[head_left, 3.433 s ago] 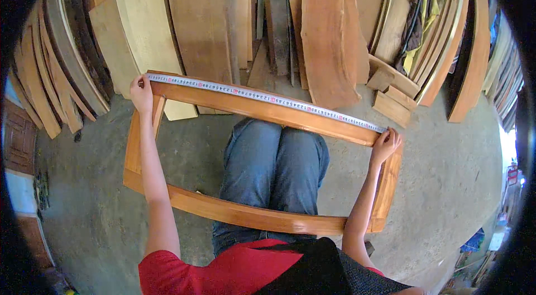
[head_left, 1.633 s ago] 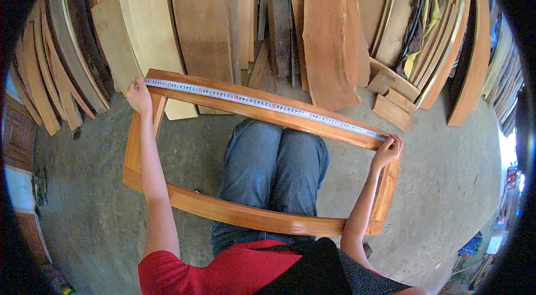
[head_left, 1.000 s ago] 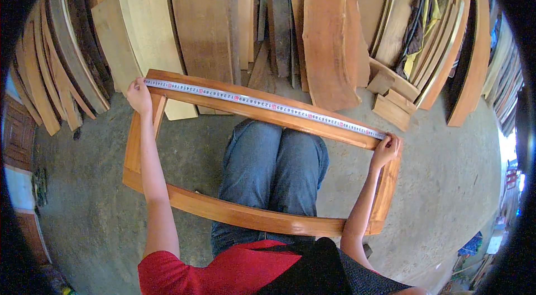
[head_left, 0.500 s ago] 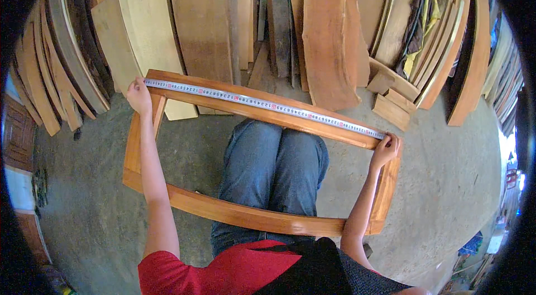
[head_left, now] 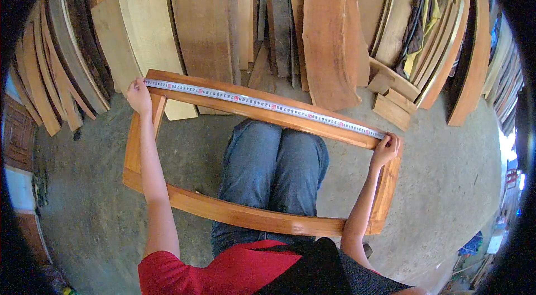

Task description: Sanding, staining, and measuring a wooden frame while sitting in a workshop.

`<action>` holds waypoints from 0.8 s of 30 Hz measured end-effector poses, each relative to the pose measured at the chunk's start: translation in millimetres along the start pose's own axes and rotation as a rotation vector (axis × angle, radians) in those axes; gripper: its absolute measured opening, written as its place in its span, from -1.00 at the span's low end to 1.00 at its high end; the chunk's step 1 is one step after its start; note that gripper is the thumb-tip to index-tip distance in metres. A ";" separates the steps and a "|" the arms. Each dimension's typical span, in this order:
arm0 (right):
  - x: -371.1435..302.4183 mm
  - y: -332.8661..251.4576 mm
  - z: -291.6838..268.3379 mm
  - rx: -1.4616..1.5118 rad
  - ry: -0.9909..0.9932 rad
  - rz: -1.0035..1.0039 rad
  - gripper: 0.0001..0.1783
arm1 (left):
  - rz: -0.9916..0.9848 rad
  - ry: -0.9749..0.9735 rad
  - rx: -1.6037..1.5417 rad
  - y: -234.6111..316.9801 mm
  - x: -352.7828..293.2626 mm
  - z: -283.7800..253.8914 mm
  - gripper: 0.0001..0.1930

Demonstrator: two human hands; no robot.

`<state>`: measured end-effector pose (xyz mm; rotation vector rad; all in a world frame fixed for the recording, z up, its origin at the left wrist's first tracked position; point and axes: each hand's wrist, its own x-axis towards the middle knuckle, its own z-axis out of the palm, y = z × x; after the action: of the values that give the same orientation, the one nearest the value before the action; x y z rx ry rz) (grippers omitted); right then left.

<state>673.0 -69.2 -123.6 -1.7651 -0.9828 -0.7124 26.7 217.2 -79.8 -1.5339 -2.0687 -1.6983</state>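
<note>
A rectangular frame of varnished brown wood lies across my thighs, its far side slanting down toward the right. Along that far side runs a white measuring tape, stretched nearly from corner to corner. At the far left corner my left hand pinches one end of the tape against the wood. The fingers of my right hand are closed on the tape's other end near the far right corner. My right forearm crosses the frame's near right corner.
Many planks and slabs lean upright in a row beyond the frame. Small wood blocks sit on the concrete floor at the far right. Dark and yellow cloth hangs among the boards. Carved wooden panels stand at the left edge.
</note>
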 end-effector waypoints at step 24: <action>3.3 -12.1 -1.9 0.042 0.000 -0.001 -0.92 | 0.094 -0.001 -0.039 5.3 3.4 -2.3 -0.63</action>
<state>664.2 -67.3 -114.7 -1.7287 -0.9924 -0.6878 27.5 217.1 -73.2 -1.6164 -1.9417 -1.7140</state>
